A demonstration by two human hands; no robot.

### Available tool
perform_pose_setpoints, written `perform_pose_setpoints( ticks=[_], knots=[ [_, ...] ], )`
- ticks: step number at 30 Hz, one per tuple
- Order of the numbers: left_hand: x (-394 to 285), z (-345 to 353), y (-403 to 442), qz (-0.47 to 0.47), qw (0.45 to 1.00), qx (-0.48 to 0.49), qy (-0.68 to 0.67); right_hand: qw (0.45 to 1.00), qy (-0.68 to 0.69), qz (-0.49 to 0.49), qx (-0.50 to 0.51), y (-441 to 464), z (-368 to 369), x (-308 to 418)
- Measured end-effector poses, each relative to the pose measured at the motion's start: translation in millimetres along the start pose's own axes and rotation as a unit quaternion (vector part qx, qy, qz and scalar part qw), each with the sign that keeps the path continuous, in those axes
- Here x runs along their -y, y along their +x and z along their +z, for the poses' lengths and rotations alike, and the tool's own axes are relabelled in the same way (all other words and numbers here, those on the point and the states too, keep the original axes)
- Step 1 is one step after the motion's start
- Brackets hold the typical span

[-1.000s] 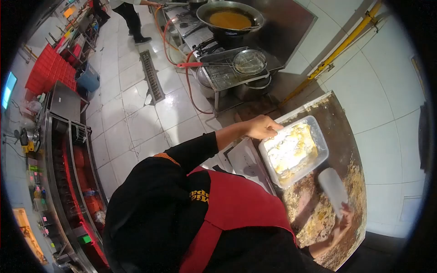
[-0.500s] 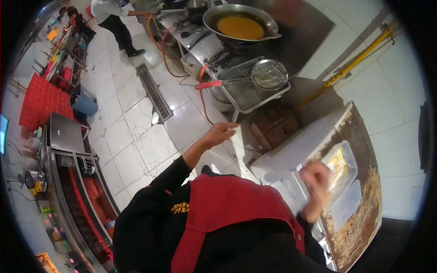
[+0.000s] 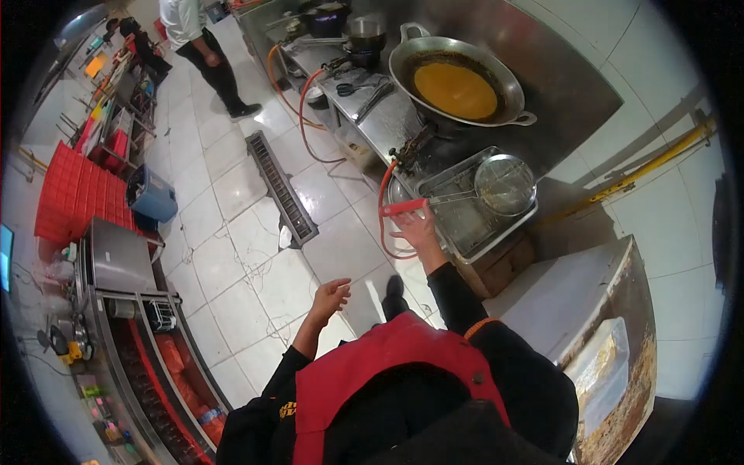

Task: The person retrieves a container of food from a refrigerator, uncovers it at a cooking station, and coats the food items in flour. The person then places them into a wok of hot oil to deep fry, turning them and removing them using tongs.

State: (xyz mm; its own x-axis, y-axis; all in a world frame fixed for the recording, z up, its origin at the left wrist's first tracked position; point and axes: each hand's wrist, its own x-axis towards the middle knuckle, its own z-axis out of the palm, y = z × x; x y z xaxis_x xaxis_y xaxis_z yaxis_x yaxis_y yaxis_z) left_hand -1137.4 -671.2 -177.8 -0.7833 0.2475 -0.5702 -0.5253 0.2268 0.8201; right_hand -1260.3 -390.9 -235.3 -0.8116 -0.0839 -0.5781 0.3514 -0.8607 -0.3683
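My right hand [image 3: 418, 232] is at the red handle of a round wire-mesh strainer [image 3: 505, 184], its fingers spread and not wrapped round the grip. Whether the fingertips touch the handle I cannot tell for sure. The strainer's mesh end rests over a metal tray [image 3: 465, 252] at the near end of the stove counter. Over the floor tiles hangs my left hand [image 3: 332, 301], loosely curved with fingers partly apart and nothing visible in it. Beyond the tray sits a large two-handled wok [image 3: 511, 108] with orange-brown liquid inside.
Tongs [image 3: 373, 99] and small pots [image 3: 364, 40] lie along the metal counter, with an orange gas hose [image 3: 385, 186] hanging down. A stained white chest [image 3: 620, 310] carries a plastic container [image 3: 601, 372]. A floor drain grate [image 3: 283, 190] runs left. A person [image 3: 205, 54] stands farther off.
My right hand has moved from above the chest to the strainer's handle. My left hand has drawn back lower and left. The view has shifted; the person's arm now hangs down.
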Motion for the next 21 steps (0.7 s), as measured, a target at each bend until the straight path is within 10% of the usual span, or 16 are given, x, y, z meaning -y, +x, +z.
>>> perform_pose_setpoints(
  ticks=[10,12,17,21],
  knots=[
    [-5.6,-61.7,157.7,0.010,0.966,-0.107,0.236,0.997,0.037,0.054,-0.047,41.8,1.8,39.8],
    [-36.4,-59.0,198.3,0.195,0.924,-0.152,0.290,0.996,0.012,0.064,-0.056,51.1,-8.7,26.9],
    [-128.8,-7.9,281.7,0.275,0.920,-0.114,0.257,0.986,0.020,0.127,-0.103,66.6,-5.6,20.2],
    [-163.2,24.4,318.6,-0.033,0.897,0.273,0.346,0.992,-0.028,0.079,-0.090,68.1,-1.3,21.1]
  ],
)
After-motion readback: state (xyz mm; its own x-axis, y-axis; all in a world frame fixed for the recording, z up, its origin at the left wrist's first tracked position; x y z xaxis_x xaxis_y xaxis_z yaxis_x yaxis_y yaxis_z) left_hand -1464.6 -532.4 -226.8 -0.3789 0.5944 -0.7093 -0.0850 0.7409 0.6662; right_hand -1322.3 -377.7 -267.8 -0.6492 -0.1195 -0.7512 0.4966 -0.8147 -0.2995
